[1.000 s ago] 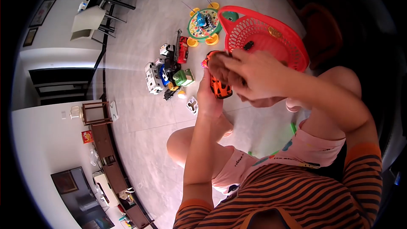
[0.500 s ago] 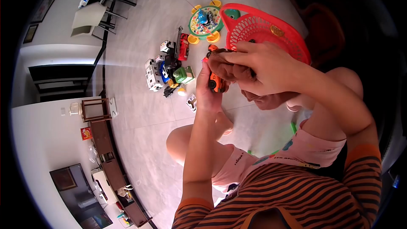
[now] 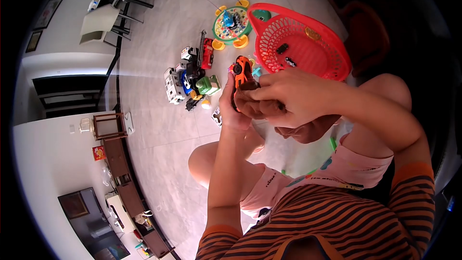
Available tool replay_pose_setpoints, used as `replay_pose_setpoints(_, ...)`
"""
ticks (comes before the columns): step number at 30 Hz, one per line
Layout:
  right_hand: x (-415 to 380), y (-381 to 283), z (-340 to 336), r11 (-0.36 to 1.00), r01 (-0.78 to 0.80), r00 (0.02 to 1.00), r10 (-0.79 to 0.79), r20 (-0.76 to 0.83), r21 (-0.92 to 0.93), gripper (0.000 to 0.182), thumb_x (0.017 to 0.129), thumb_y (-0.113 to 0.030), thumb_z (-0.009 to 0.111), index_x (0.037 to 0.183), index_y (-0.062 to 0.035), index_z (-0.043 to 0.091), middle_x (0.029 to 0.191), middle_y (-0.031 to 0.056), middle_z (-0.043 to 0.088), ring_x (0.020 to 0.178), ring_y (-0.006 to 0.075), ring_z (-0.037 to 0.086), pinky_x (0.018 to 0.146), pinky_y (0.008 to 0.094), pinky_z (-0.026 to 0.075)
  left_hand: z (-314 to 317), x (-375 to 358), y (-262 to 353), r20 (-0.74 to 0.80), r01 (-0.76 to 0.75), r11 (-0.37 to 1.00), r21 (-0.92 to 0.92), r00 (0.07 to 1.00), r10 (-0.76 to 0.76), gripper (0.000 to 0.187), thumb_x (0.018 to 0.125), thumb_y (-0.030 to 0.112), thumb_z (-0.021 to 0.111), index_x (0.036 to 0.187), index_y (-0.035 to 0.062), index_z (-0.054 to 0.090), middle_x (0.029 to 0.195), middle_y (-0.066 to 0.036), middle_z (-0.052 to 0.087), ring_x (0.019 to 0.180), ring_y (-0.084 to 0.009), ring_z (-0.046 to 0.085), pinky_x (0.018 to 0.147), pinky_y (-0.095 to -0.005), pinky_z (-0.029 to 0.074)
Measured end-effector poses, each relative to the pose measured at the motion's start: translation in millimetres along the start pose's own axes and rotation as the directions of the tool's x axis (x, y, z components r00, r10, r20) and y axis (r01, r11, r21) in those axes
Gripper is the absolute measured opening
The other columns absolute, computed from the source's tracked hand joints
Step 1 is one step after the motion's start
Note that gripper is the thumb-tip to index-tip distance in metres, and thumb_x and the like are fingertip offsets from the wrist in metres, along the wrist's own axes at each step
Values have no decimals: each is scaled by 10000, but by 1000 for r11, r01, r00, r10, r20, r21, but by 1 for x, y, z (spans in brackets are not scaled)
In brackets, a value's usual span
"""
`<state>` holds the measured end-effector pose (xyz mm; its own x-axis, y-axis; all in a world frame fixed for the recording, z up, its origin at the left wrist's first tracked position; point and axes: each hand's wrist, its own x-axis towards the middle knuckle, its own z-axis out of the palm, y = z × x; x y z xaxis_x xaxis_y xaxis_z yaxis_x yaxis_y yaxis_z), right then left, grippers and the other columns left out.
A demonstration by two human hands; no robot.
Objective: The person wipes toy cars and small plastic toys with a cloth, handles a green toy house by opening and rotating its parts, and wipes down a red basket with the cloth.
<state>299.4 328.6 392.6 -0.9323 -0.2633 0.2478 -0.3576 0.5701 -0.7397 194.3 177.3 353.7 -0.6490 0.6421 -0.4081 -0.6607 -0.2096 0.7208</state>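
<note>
My left hand is closed around an orange toy car, whose front part with a black wheel shows above the fingers. My right hand grips a bunched brown cloth and presses it against the lower part of the car. More of the cloth hangs below my right hand. The cloth hides the car's lower end. Just beyond both hands is a red plastic basket with two small dark toy cars and a yellowish item inside.
Several toy vehicles cluster on the floor, among them a red truck, a white vehicle and a green one. A round fishing toy lies beyond them. Chairs and a long cabinet stand at the left.
The cloth and my right hand have moved down along the car, uncovering its upper part. More of the basket's inside now shows.
</note>
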Motion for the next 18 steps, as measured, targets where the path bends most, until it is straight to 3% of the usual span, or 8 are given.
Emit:
replay_pose_setpoints(3,-1,0,20,888,-234,966,167,196,395,391,705,-250,618,1081,-140,598,785,107,536,706,309,568,582,413,443,6,-4,7,89,-31,1000,1,996,31,464,940,434,384,1192,56,478,701,-36,467,556,-131,407,503,-244,335)
replay_pose_setpoints(5,0,4,14,992,-24,951,62,304,-126,300,704,-227,609,988,-131,613,743,101,533,704,296,571,583,407,441,1,-2,13,212,-16,999,-47,977,26,485,948,429,351,1224,41,444,664,-31,422,457,-117,325,420,-220,267)
replay_pose_setpoints(7,2,7,2,998,-38,965,51,259,-53,320,712,-209,601,1022,-129,619,743,108,535,704,294,568,593,400,442,-3,0,18,287,-8,997,-81,957,32,493,942,450,355,1211,51,465,689,-25,472,459,-118,358,391,-219,261)
replay_pose_setpoints(10,3,9,-8,998,40,995,-36,-89,46,159,683,-205,623,747,-68,574,608,87,508,609,303,546,547,408,420,21,-2,13,-225,-71,990,-123,973,42,469,932,476,369,1147,85,513,727,-16,530,468,-112,405,378,-216,251)
replay_pose_setpoints(13,4,10,-12,999,53,953,-52,-300,-6,334,691,-226,624,993,-84,599,713,106,524,658,314,557,551,409,434,-20,4,7,284,42,993,-112,959,-9,397,928,456,396,1061,114,548,883,-18,589,681,-107,528,452,-211,334)
replay_pose_setpoints(15,3,14,5,988,-39,982,10,-190,-151,452,699,-244,623,1123,-108,546,784,107,535,669,315,566,552,413,448,-28,9,-4,262,-32,999,-18,965,36,412,929,451,395,1082,100,548,1002,-46,615,837,-145,600,574,-247,453)
replay_pose_setpoints(16,2,12,10,971,-79,989,48,-140,-225,514,703,-253,622,1189,-119,519,819,107,541,675,316,571,552,416,455,-2,-1,-4,25,-119,979,163,993,117,416,927,457,399,1066,96,553,992,-51,619,839,-160,609,623,-269,475)
replay_pose_setpoints(18,2,3,15,971,-77,997,69,-46,-225,567,722,-280,615,1254,-150,468,882,98,548,686,315,580,556,426,471,-8,3,-3,11,-38,999,30,999,37,353,908,407,474,1018,83,559,914,-51,612,839,-169,593,728,-306,475)
